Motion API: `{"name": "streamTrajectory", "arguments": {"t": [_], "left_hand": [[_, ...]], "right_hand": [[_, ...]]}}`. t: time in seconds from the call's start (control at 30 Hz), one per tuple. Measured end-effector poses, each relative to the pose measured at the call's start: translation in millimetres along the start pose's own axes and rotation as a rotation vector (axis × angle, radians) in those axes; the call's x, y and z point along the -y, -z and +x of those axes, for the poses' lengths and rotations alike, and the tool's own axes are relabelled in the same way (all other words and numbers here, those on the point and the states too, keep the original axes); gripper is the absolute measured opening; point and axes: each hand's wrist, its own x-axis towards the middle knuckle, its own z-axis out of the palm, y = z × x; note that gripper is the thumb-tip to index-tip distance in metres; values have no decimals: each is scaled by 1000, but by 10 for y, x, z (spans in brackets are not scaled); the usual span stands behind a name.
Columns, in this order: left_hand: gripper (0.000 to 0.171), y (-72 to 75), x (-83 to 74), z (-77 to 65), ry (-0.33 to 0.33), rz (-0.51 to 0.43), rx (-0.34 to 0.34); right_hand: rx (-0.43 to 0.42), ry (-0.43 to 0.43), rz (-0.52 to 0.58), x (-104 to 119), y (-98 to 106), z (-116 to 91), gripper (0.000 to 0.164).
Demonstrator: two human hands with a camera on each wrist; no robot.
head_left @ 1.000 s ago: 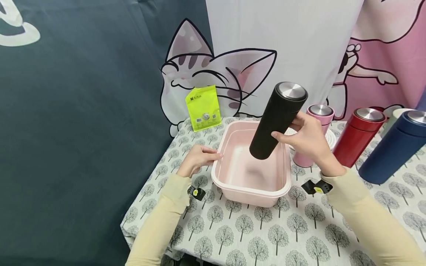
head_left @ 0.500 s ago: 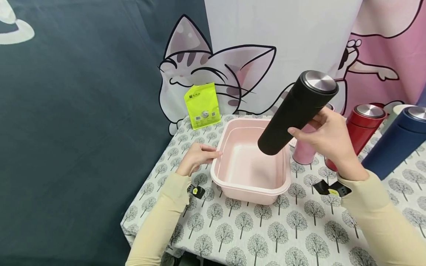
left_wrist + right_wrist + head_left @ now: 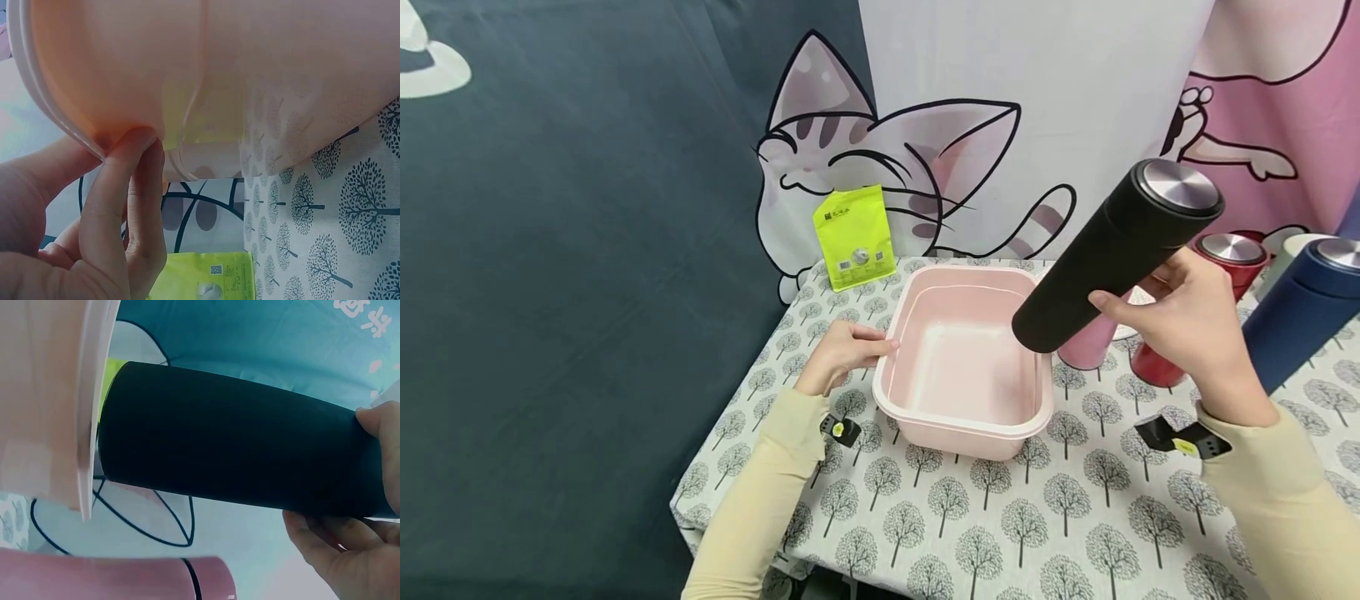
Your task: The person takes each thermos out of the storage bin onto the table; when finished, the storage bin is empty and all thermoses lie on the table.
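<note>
My right hand [image 3: 1187, 333] grips a black thermos [image 3: 1112, 258] with a silver-topped lid, tilted so its base points down and left. That base overlaps the right rim of a pink plastic basin [image 3: 964, 429] in the head view. In the right wrist view the thermos [image 3: 231, 437] lies across the picture, thumb on one side and fingers on the other, its base close to the basin rim [image 3: 94, 412]. My left hand [image 3: 846, 354] pinches the basin's left rim; the left wrist view shows thumb and fingers [image 3: 134, 150] at that edge. Nothing lies inside the basin.
Right of the basin stand a pink thermos [image 3: 1086, 343], a red thermos [image 3: 1157, 365] and a blue thermos [image 3: 1303, 308], with a pale green one behind. A lime-green pouch [image 3: 855, 237] leans at the back. The tree-print tablecloth [image 3: 992, 533] ends at the left.
My right hand has carried the black thermos to the right, from over the basin to its right rim, tilting it further. The left hand stays on the basin's rim.
</note>
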Motion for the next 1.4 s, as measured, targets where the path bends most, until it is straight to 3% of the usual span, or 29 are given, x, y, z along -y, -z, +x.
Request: {"name": "streamTrajectory", "arguments": {"t": [0.27, 0.47, 0.8, 1.1, 1.4], "left_hand": [[37, 5, 1, -6, -9, 2, 0], [37, -4, -8, -15, -5, -2, -1], [38, 12, 2, -1, -5, -8, 5], [37, -4, -4, 15, -4, 0, 12], [39, 3, -24, 0, 7, -19, 14]], "right_hand": [[-17, -20, -55, -76, 154, 3, 52], [-20, -47, -59, -77, 250, -12, 56], [-21, -140, -144, -222, 354, -108, 53], [-19, -178, -328, -393, 511, -312, 41], [-35, -154, -267, -518, 595, -410, 49]]}}
